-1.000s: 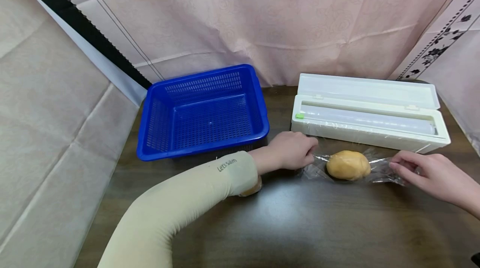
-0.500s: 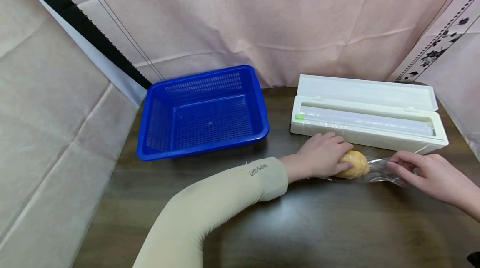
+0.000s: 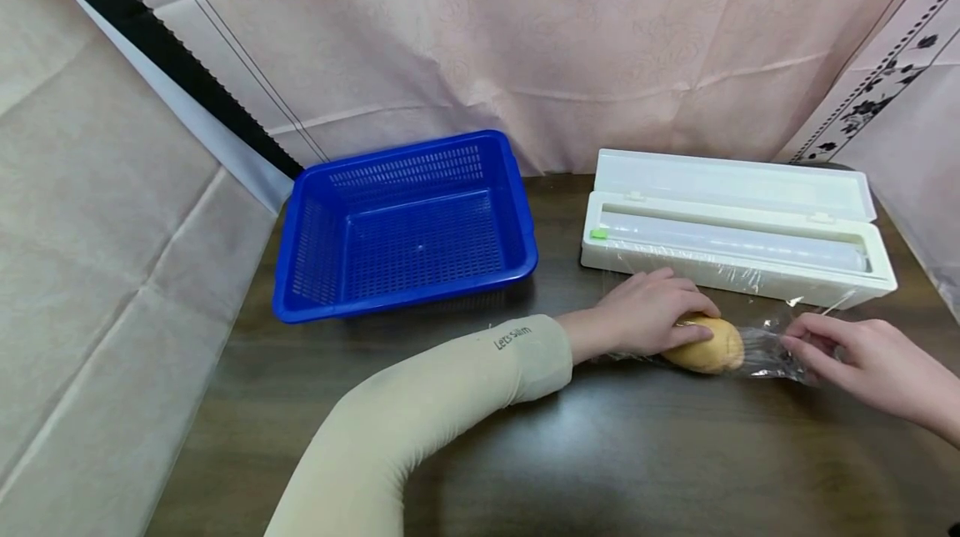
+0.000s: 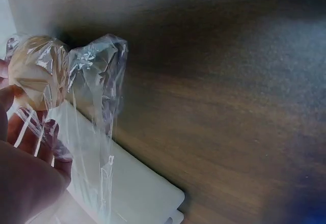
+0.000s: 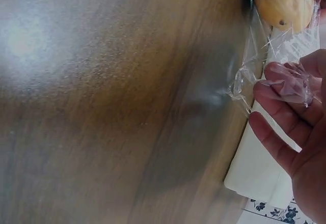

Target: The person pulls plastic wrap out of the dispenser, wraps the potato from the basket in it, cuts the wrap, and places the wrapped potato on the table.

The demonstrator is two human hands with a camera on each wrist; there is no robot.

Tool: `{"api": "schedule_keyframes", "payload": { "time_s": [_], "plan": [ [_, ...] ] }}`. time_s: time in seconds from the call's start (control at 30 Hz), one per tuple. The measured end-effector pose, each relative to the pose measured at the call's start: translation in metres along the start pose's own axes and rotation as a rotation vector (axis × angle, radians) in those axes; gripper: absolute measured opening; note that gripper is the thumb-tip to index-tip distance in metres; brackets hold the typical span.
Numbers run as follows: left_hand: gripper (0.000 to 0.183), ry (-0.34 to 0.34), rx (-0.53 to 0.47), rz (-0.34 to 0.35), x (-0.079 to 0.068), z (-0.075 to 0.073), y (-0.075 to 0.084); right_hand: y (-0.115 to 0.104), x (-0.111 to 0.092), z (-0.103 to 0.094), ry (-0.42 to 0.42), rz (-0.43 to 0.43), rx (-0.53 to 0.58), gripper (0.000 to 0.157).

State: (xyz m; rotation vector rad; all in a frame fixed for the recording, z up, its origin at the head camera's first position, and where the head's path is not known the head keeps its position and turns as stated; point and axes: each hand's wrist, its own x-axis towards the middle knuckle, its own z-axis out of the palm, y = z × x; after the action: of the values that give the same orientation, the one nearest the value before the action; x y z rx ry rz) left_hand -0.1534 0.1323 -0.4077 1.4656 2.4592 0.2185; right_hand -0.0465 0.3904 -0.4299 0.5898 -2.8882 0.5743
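Note:
An oval, yellow-tan thing lies in clear cling film in front of the white box. A small dark spot marks its end in the right wrist view. My left hand grips its left end, thumb on the near side. In the left wrist view, film wraps the oval thing, with loose film trailing beside the fingers. At the right, my right hand pinches the gathered end of the film between thumb and fingers. Bunched film lies across those fingers in the right wrist view.
Behind the hands is a white cling film dispenser, lid raised, a roll inside and a green slider at its left. A blue plastic basket stands to the left on the dark wooden table. Cloth hangs behind.
My left hand has let go of the film's left end, moved right and taken hold of the oval thing. The thing has shifted slightly right and nearer; my right hand stays on the film.

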Motion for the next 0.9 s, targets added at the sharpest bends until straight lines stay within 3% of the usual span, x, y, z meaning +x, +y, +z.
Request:
{"api": "schedule_keyframes", "payload": {
  "time_s": [0.17,0.33,0.43,0.6,0.67,0.73,0.9],
  "plan": [
    [0.038,0.012,-0.039,0.016,0.001,0.001,-0.002,0.002,0.000,-0.002,0.006,0.017,-0.053,0.024],
    [0.037,0.015,-0.073,0.012,0.002,0.003,-0.002,0.000,-0.001,-0.010,0.086,0.022,-0.135,0.026],
    [0.036,0.018,-0.085,0.017,0.002,0.004,-0.002,-0.012,0.001,-0.016,0.159,-0.039,-0.091,0.036],
    [0.034,0.034,-0.144,-0.005,0.001,0.006,-0.003,-0.045,0.009,-0.010,0.237,-0.269,-0.011,0.057],
    [0.033,0.036,-0.179,-0.023,0.002,0.007,-0.004,-0.055,0.012,-0.002,0.248,-0.333,-0.009,0.057],
    [0.033,0.033,-0.209,-0.041,0.003,0.008,-0.004,-0.061,0.012,0.005,0.238,-0.348,-0.008,0.056],
    [0.033,0.025,-0.231,-0.068,0.005,0.008,-0.004,-0.057,0.007,0.015,0.200,-0.285,-0.033,0.060]
  ]
}}
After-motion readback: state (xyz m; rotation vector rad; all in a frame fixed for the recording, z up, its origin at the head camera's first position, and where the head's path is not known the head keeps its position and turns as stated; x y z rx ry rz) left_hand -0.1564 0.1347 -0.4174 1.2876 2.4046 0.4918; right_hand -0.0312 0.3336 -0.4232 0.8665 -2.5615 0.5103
